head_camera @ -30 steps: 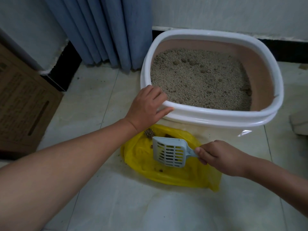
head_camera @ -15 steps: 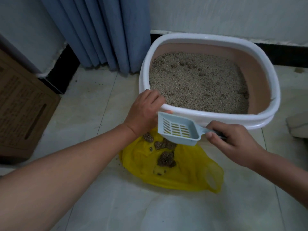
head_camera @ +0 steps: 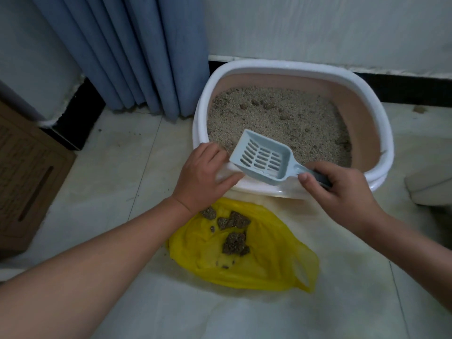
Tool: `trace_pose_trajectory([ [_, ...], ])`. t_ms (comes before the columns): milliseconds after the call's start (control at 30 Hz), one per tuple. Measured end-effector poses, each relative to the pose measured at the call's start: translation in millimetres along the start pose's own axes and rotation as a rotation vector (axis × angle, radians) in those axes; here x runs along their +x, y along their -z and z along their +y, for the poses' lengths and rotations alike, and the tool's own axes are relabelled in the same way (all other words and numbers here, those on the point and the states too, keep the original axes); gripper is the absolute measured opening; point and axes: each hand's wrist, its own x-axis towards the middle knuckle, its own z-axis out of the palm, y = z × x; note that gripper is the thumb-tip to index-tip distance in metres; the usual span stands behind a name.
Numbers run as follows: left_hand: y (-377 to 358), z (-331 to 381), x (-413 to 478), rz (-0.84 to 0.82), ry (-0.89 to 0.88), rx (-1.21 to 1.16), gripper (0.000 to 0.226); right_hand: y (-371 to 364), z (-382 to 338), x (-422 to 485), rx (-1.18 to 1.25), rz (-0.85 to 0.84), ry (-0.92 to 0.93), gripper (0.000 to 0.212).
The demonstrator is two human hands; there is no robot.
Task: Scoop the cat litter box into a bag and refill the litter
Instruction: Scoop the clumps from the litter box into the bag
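A white-rimmed litter box with a pinkish inner wall stands against the far wall, filled with beige litter that has a few small clumps near the back. My left hand grips the box's near rim. My right hand holds the handle of a pale blue slotted scoop, which hovers empty over the near rim and litter. On the floor in front lies a yellow plastic bag with several dark clumps on it.
A blue curtain hangs at the back left. A cardboard box sits at the left edge. A pale object lies at the right edge. The floor is light tile.
My right hand lifted the scoop from over the yellow bag up and back over the box's near rim. The clumps now lie on the bag. My left hand stayed on the rim.
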Motion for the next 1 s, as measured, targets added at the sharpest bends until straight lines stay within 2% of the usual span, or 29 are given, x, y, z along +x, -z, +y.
trace_pose_trajectory([
  [133, 0.5, 2.8, 2.5, 0.019, 0.070, -0.036, 0.038, 13.5, 10.5, 22.2, -0.140, 0.012, -0.117, 0.022],
  [333, -4.7, -2.5, 1.0, 0.019, 0.013, 0.032, 0.042, 34.1, 22.9, 47.7, -0.514, -0.216, -0.354, 0.025],
  [500, -7.7, -6.6, 1.4, 0.034, -0.027, 0.069, 0.042, 35.0, 23.0, 51.9, -0.699, -0.346, -0.436, 0.033],
  [633, -11.2, -8.0, 1.2, 0.040, -0.038, 0.076, 0.041, 28.4, 29.4, 71.8, -0.705, -0.382, -0.493, 0.035],
  [800, -16.8, -12.4, 2.3, 0.062, -0.087, 0.099, 0.042, 11.1, 50.3, 92.0, -0.625, -0.263, -0.551, 0.032],
  [1000, -22.3, -17.1, 1.3, 0.026, -0.141, 0.148, 0.044, 3.9, 61.0, 139.8, -0.634, -0.300, -0.481, 0.036],
])
